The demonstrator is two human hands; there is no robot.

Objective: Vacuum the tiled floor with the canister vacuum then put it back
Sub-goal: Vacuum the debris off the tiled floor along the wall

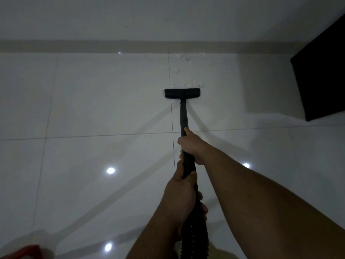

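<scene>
A black vacuum wand runs from my hands down to a flat black floor head resting on the glossy white tiled floor. My right hand grips the wand higher up its tube, thumb lying along it. My left hand grips the wand's lower end where the ribbed black hose begins. Small white scraps of debris lie on the tile just beyond the floor head, up to the wall.
A beige skirting strip and white wall stand ahead. A black panel-like object fills the right side. A red and white object shows at the bottom-left corner. Ceiling lights reflect on the tiles.
</scene>
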